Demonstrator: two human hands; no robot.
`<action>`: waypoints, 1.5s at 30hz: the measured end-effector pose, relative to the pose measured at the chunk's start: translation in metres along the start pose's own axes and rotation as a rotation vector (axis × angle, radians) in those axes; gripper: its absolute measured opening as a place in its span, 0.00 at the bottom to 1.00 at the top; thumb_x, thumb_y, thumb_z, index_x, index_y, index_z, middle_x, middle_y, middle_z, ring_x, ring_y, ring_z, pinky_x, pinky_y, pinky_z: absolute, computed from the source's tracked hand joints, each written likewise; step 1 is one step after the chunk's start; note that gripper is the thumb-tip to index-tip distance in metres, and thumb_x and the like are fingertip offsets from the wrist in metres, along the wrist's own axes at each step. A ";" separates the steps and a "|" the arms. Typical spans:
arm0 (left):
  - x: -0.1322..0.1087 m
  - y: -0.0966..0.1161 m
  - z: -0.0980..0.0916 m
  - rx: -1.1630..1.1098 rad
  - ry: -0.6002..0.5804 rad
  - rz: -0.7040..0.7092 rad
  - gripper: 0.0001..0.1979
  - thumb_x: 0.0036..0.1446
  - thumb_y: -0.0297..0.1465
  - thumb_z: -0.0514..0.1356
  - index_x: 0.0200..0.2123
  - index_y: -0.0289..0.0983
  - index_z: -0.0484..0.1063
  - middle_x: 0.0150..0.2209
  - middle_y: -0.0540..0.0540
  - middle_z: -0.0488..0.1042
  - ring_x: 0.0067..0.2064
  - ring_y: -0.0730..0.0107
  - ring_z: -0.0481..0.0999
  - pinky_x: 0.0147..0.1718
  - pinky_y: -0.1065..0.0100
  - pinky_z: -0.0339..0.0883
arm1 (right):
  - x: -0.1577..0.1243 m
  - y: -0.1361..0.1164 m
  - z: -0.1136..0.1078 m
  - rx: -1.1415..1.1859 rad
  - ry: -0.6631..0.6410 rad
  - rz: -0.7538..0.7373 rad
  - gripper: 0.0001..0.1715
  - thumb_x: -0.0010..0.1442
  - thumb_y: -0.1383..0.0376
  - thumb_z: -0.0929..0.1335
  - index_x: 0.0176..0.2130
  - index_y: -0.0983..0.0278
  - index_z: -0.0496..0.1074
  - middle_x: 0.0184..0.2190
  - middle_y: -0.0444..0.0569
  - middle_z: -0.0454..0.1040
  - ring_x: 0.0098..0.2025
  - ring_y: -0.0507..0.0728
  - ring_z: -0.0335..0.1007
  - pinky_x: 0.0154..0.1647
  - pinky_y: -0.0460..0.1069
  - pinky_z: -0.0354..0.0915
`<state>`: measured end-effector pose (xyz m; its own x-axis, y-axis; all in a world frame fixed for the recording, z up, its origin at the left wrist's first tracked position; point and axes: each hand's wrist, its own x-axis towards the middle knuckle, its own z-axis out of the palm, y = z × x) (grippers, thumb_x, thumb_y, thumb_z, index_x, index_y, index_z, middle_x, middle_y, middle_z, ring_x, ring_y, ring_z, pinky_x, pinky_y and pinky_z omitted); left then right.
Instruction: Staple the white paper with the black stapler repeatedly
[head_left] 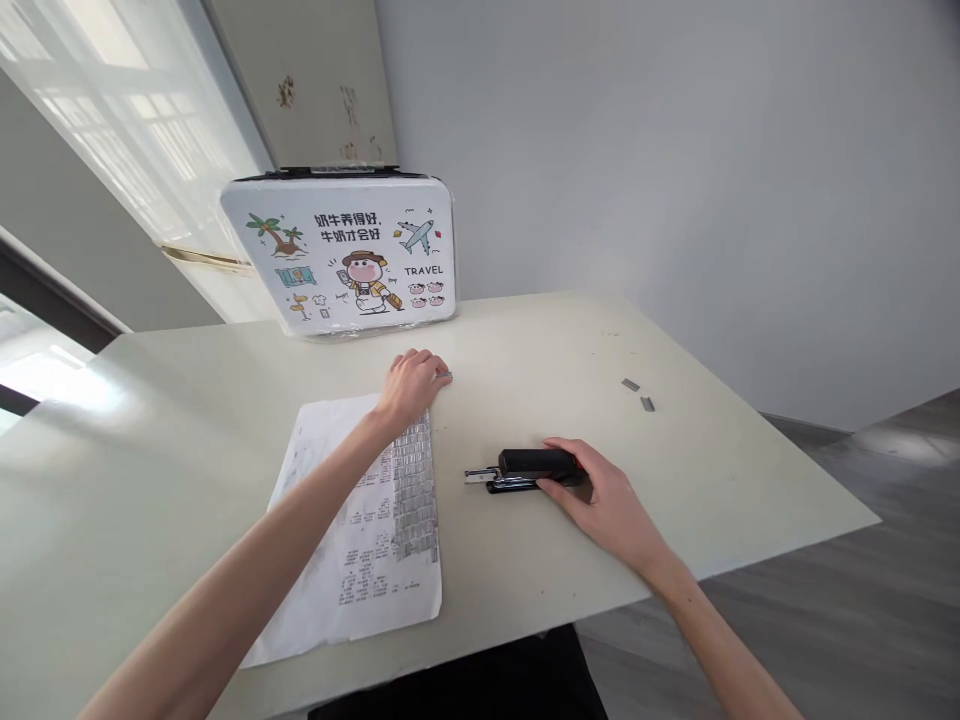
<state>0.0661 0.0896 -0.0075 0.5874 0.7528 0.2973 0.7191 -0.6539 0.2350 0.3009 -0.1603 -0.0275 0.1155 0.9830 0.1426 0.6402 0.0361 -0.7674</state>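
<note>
- Head view: the left hand (411, 385) is at the far right corner of the paper (386, 600). Its fingers are curled, with a strip (445, 376) pinched at the tips.
- Strip: small, grey and metallic; its end projects to the right of the left fingertips.
- Right hand (604, 495): the fingers grasp the rear of the stapler (536, 462), thumb on the near side, index finger on the far side.
- Stapler: black; located to the left of the right fingers, nose directed left, a metal section extending from the nose. It is to the right of the left fingers and nearer the viewer.
- Paper: printed; lies flat on the table (510, 580), below the left wrist and on the near side of the left fingers.
- Staple rows (414, 490): form a band along the paper's right edge, between the left wrist and the near edge.
- Loose pieces (648, 404): two, grey, beyond and to the right of the right fingers.
- Case (339, 255): white, illustrated; stands upright beyond the left fingers.
</note>
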 end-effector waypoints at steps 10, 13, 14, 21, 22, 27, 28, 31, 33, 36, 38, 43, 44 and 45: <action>-0.028 0.017 -0.022 -0.357 0.001 -0.080 0.09 0.70 0.38 0.58 0.40 0.40 0.73 0.40 0.46 0.83 0.40 0.61 0.81 0.41 0.61 0.72 | 0.000 0.001 0.001 -0.005 0.000 0.006 0.23 0.70 0.48 0.68 0.60 0.51 0.69 0.58 0.49 0.77 0.56 0.64 0.76 0.54 0.59 0.73; -0.045 0.032 -0.034 -0.662 -0.134 -0.207 0.12 0.70 0.42 0.58 0.42 0.39 0.69 0.37 0.48 0.81 0.30 0.68 0.80 0.31 0.66 0.69 | 0.000 0.000 0.000 -0.006 -0.014 0.024 0.23 0.70 0.48 0.68 0.60 0.51 0.69 0.58 0.49 0.76 0.55 0.65 0.75 0.52 0.59 0.74; -0.051 0.037 -0.037 -0.721 -0.177 -0.234 0.13 0.70 0.43 0.58 0.43 0.39 0.69 0.36 0.49 0.80 0.27 0.71 0.78 0.29 0.67 0.68 | 0.000 -0.001 -0.001 -0.007 -0.018 0.028 0.23 0.70 0.48 0.68 0.60 0.51 0.69 0.59 0.50 0.76 0.55 0.65 0.75 0.51 0.58 0.74; -0.088 0.063 -0.045 -0.904 -0.401 -0.346 0.23 0.72 0.48 0.53 0.51 0.38 0.78 0.27 0.53 0.66 0.28 0.72 0.72 0.35 0.66 0.68 | 0.000 -0.001 -0.001 -0.008 -0.013 0.039 0.22 0.70 0.50 0.68 0.59 0.51 0.69 0.58 0.48 0.76 0.56 0.64 0.74 0.53 0.58 0.73; -0.091 0.065 -0.045 -0.919 -0.421 -0.351 0.24 0.72 0.49 0.53 0.52 0.38 0.78 0.26 0.54 0.64 0.29 0.71 0.72 0.36 0.65 0.68 | 0.000 -0.002 -0.001 -0.006 -0.015 0.039 0.22 0.70 0.50 0.68 0.59 0.51 0.69 0.58 0.48 0.76 0.56 0.64 0.74 0.53 0.58 0.73; -0.097 0.073 -0.049 -1.100 -0.508 -0.387 0.26 0.71 0.50 0.54 0.54 0.36 0.77 0.26 0.55 0.60 0.29 0.71 0.70 0.40 0.62 0.71 | 0.001 -0.003 -0.001 -0.011 -0.010 0.035 0.22 0.69 0.50 0.68 0.59 0.52 0.69 0.58 0.48 0.77 0.56 0.64 0.75 0.51 0.57 0.73; -0.098 0.074 -0.050 -1.159 -0.517 -0.402 0.25 0.71 0.50 0.56 0.54 0.35 0.77 0.27 0.55 0.59 0.29 0.72 0.69 0.40 0.62 0.72 | 0.001 -0.003 -0.001 -0.014 -0.007 0.032 0.22 0.69 0.50 0.68 0.59 0.52 0.69 0.58 0.48 0.77 0.56 0.63 0.75 0.51 0.56 0.73; -0.099 0.076 -0.049 -1.312 -0.497 -0.467 0.23 0.70 0.49 0.58 0.50 0.35 0.75 0.30 0.54 0.58 0.26 0.77 0.61 0.35 0.62 0.75 | 0.001 -0.003 -0.001 -0.022 -0.004 0.027 0.22 0.70 0.49 0.68 0.59 0.52 0.70 0.58 0.48 0.77 0.56 0.63 0.75 0.51 0.56 0.73; -0.099 0.077 -0.048 -1.366 -0.472 -0.514 0.21 0.70 0.48 0.58 0.49 0.35 0.73 0.32 0.54 0.58 0.25 0.79 0.58 0.33 0.62 0.75 | 0.001 -0.002 -0.001 -0.024 -0.003 0.028 0.21 0.70 0.49 0.68 0.59 0.51 0.70 0.58 0.48 0.77 0.55 0.63 0.76 0.50 0.55 0.73; -0.099 0.076 -0.048 -1.392 -0.467 -0.547 0.20 0.70 0.47 0.58 0.51 0.36 0.71 0.35 0.52 0.62 0.24 0.79 0.58 0.33 0.61 0.74 | 0.002 -0.002 -0.001 -0.015 -0.012 0.033 0.21 0.70 0.50 0.68 0.59 0.51 0.70 0.58 0.47 0.77 0.55 0.62 0.75 0.51 0.56 0.73; -0.098 0.077 -0.051 -1.384 -0.453 -0.568 0.20 0.71 0.46 0.58 0.52 0.36 0.73 0.36 0.51 0.62 0.26 0.79 0.59 0.34 0.63 0.72 | 0.002 -0.002 -0.001 -0.005 -0.019 0.040 0.21 0.69 0.50 0.68 0.59 0.51 0.69 0.58 0.47 0.76 0.56 0.63 0.75 0.52 0.56 0.73; -0.096 0.076 -0.058 -1.369 -0.418 -0.675 0.19 0.73 0.40 0.56 0.56 0.33 0.75 0.38 0.48 0.64 0.33 0.75 0.61 0.38 0.67 0.65 | 0.002 -0.002 -0.001 0.012 -0.029 0.066 0.22 0.69 0.49 0.68 0.59 0.51 0.69 0.59 0.48 0.76 0.57 0.64 0.74 0.53 0.57 0.72; -0.097 0.075 -0.057 -1.376 -0.416 -0.687 0.19 0.73 0.38 0.56 0.58 0.33 0.75 0.39 0.47 0.65 0.34 0.74 0.62 0.39 0.67 0.64 | 0.002 -0.002 -0.001 0.013 -0.032 0.067 0.23 0.69 0.49 0.68 0.60 0.51 0.69 0.59 0.48 0.76 0.57 0.63 0.74 0.53 0.57 0.72; -0.098 0.074 -0.056 -1.382 -0.414 -0.700 0.18 0.73 0.36 0.56 0.59 0.33 0.75 0.41 0.46 0.67 0.35 0.73 0.64 0.40 0.66 0.64 | 0.002 -0.002 -0.001 0.012 -0.033 0.066 0.23 0.69 0.49 0.68 0.60 0.51 0.69 0.59 0.48 0.76 0.57 0.63 0.74 0.53 0.57 0.72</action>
<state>0.0411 -0.0367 0.0332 0.5230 0.7367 -0.4286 0.1410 0.4212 0.8960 0.3009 -0.1591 -0.0254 0.1317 0.9887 0.0710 0.6231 -0.0269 -0.7817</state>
